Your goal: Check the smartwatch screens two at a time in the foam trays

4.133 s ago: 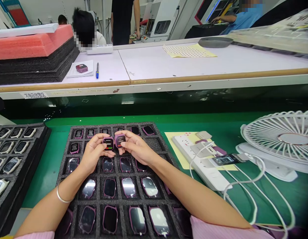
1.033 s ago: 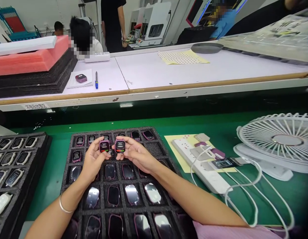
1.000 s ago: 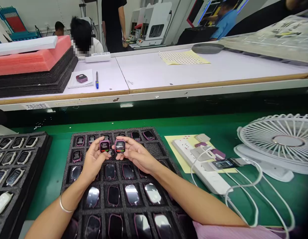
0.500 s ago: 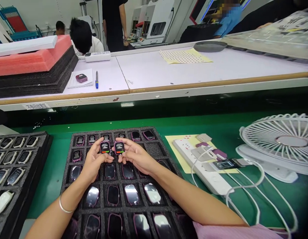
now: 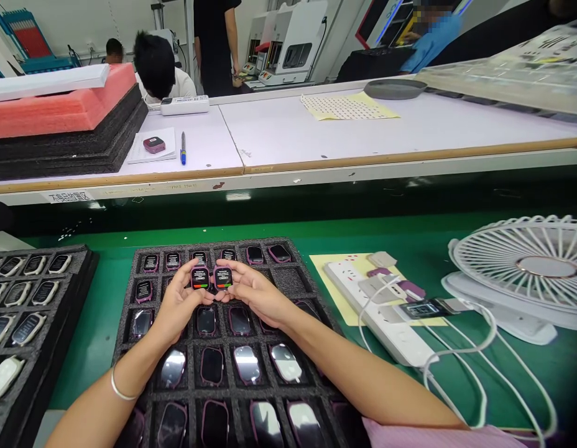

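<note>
My left hand [image 5: 182,300] pinches a purple smartwatch body [image 5: 200,277] by its edges, its lit screen showing text and a green bar. In my right hand [image 5: 251,288] is a second purple smartwatch body [image 5: 223,277], with text and an orange-and-green bar on its screen. Both are held side by side, close together, screens facing me. Below them lies a black foam tray [image 5: 295,283] with rows of compartments. Purple watch bodies fill many of these, such as a dark-screened watch [image 5: 212,365]; a few in the back rows have lit text. My forearms hide some compartments.
On the left, another foam tray [image 5: 90,264] holds pale watch bodies. To the right are a white power strip [image 5: 405,342] with cables and a white fan [image 5: 516,267]. A raised white shelf [image 5: 270,140] runs behind, bearing foam sheets [image 5: 69,115] and a pen [image 5: 183,149]. People are beyond.
The watch in my left hand has moved slightly right and now sits level with and nearer the other. My fingertips have come closer together. The right watch has hardly moved.
</note>
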`<state>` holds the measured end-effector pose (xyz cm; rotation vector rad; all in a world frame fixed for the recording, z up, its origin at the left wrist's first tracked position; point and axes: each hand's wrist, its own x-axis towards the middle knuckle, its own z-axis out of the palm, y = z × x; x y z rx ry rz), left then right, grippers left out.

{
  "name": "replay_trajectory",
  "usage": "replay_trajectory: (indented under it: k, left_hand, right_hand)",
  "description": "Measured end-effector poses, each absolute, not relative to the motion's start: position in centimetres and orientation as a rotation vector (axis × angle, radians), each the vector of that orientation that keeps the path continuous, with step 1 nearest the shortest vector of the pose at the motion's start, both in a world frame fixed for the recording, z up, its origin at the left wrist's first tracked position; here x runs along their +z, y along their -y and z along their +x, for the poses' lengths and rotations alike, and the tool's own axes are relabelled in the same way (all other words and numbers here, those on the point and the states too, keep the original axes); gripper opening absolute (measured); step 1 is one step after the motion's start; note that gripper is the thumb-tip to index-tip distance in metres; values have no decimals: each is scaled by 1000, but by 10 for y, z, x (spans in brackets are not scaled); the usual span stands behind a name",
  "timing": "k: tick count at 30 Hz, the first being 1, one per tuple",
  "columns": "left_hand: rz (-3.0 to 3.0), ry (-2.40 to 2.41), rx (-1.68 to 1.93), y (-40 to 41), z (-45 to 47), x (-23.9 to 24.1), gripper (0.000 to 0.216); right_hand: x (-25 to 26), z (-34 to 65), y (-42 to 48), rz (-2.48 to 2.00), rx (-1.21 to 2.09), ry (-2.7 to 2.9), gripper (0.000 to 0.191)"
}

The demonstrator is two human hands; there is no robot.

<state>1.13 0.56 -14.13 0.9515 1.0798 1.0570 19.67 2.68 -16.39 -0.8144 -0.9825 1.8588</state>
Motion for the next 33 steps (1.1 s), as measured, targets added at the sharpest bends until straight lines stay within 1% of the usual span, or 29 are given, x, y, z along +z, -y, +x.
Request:
replay_trajectory:
  k: [16,23,28,30,33]
  left_hand:
    - [1022,-1114,1048,-9,12,-144,62]
    - [1050,-1103,1075,-10,12,-144,50]
    - [1014,-1076,1072,-8,12,-140,53]
    - [998,-1063,1068,-7,12,-140,55]
    - [968,-1056,1056,-6,12,-140,53]
  right_hand:
    - [-166,198,-27,-789,1819,1070,55]
    - [-164,198,-27,-786,1827,1094,51]
    - [-161,199,-26,-787,1791,1099,52]
    - [-160,199,-26,-792,1783,1101,51]
    - [-161,198,-27,-818,1768,1102,44]
